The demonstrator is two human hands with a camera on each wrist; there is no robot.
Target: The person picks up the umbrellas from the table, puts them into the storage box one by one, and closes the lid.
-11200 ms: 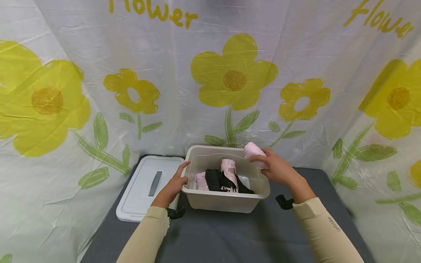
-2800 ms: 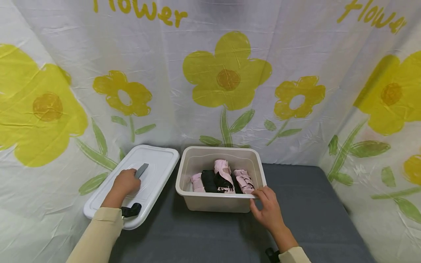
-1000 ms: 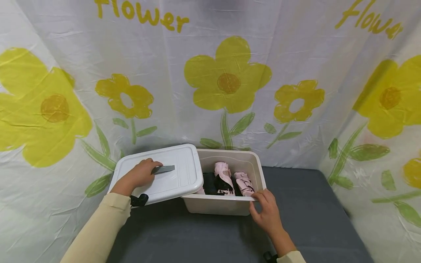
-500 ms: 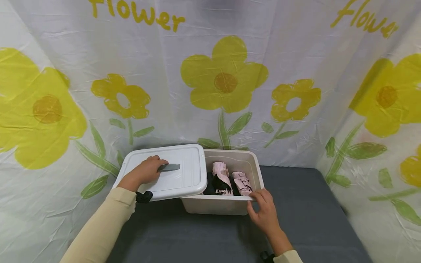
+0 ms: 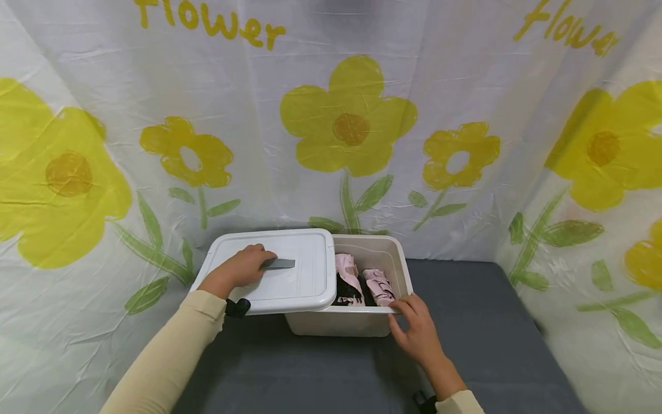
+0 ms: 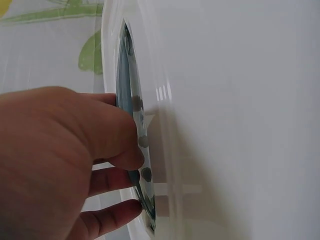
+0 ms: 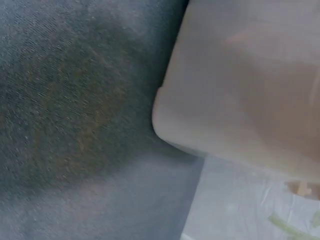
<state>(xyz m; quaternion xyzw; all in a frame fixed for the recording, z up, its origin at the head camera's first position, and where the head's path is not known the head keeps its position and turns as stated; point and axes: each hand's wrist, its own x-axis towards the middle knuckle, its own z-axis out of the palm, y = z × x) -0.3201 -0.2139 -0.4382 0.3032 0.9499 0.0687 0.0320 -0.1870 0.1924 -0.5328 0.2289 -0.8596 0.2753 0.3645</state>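
Observation:
In the head view my left hand [image 5: 243, 269] grips the grey handle [image 5: 281, 263] of a white lid [image 5: 312, 287]. The left wrist view shows the thumb and fingers around that handle. The lid overlaps the left half of a beige storage box [image 5: 336, 324], hiding that part of its inside. My right hand [image 5: 418, 330] holds the box's front right corner, fingers over the rim and thumb on the outer wall. Inside the uncovered half are a pink rolled cloth item [image 5: 379, 286] and a pink and black one [image 5: 347, 269]. The right wrist view catches the box wall [image 7: 225, 100], not the fingers.
The box stands on a dark grey tabletop [image 5: 465, 339], near its back edge. Behind and to the sides hangs a white curtain [image 5: 269, 149] with painted yellow flowers. Black wrist devices [image 5: 238, 308] sit at both wrists.
Earlier the right hand put a pink roll into the box. Since then the left hand has lifted the lid by its handle and brought it rightward over the box. The right hand stays on the rim.

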